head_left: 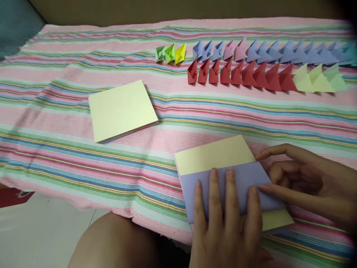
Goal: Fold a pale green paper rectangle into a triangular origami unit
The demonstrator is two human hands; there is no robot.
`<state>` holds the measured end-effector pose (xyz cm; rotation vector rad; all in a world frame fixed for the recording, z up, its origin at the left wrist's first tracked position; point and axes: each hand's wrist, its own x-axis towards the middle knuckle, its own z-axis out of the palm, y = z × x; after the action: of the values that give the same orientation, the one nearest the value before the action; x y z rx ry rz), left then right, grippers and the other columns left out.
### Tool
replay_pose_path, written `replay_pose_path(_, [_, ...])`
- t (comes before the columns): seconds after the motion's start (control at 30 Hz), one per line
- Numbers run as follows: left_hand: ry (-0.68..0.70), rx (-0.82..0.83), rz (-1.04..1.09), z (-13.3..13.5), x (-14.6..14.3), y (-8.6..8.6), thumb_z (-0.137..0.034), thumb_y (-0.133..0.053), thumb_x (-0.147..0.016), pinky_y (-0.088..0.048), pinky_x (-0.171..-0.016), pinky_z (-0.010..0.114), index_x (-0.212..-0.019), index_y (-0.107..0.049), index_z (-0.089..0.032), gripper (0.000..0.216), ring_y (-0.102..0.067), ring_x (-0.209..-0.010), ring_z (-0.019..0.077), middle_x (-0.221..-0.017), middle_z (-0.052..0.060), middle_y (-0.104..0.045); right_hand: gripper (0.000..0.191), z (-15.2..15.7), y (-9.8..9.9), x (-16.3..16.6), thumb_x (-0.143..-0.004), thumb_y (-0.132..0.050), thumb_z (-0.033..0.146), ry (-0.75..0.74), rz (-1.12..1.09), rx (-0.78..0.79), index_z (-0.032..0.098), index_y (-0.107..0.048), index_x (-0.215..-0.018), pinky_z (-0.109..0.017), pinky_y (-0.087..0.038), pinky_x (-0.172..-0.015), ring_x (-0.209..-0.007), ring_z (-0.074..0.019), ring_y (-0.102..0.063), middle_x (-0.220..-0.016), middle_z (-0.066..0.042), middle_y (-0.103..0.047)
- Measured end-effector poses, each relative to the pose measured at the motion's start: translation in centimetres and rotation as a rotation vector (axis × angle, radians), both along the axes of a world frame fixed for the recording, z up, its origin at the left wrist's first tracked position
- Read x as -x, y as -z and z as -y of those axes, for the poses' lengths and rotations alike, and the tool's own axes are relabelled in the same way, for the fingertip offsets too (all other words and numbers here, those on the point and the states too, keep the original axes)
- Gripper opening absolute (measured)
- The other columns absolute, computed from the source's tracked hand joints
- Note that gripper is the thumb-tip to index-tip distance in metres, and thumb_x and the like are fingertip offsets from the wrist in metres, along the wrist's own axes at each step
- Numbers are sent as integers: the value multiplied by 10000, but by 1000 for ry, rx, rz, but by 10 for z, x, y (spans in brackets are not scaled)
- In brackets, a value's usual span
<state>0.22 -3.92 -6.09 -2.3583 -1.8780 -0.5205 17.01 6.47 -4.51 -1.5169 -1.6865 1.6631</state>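
A purple sheet of paper [237, 178], seemingly folded into a long strip, lies across a stack of pale yellow paper [212, 154] near the bedside edge of the cloth. My left hand [225, 223] rests palm down on it, fingers spread and pressing flat. At the strip's right end, my right hand [304, 178] touches the paper with its thumb; its index finger reaches to the upper right corner, and the other fingers curl loosely. Thumb and index stand apart. Part of the strip's lower edge is hidden under my left hand.
A second stack of pale yellow paper [122, 111] sits to the left. Folded red paper pieces [237, 72] form a row at the back right, with blue ones [262, 52] behind and green ones [170, 54] farther left. Striped cloth [83, 160] covers the surface.
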Motion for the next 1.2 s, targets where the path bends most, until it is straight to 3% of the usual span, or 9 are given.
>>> replay_pose_path(0.33, [8, -46, -21, 1, 0, 2, -627, -519, -794, -305, -1053, 551, -1282, -548, -234, 627, -393, -1321, 344, -1380, 113, -514, 461, 4, 2, -3, -741, -707, 373, -10, -4, -32, 369, -474, -1139, -227, -498, -506, -564, -156, -567, -619, 36, -582])
replay_pose_path(0.63, [-5, -81, -37, 1, -1, 4, -455, -553, -842, -334, -1046, 544, -1258, -578, -255, 462, -424, -1298, 338, -1337, 73, -555, 373, 6, 4, -2, -764, -681, 390, -17, -6, -89, 387, -509, -1095, -190, -493, -475, -506, -133, -540, -554, 35, -547])
replay_pose_path(0.8, [-6, -69, -14, 1, -1, 4, -555, -456, -865, -329, -1045, 548, -1264, -576, -244, 520, -421, -1301, 338, -1345, 80, -549, 384, 3, 4, -1, -763, -685, 384, -23, 23, -88, 388, -505, -1103, -190, -504, -497, -522, -133, -552, -583, 29, -568])
replay_pose_path(1.2, [24, -37, -18, 0, 1, 2, -645, -510, -792, -290, -1053, 557, -1297, -542, -233, 653, -403, -1310, 348, -1371, 98, -522, 469, 4, 2, -5, -722, -722, 367, 13, 2, -10, 362, -496, -1132, -200, -523, -546, -580, -149, -583, -616, 37, -595])
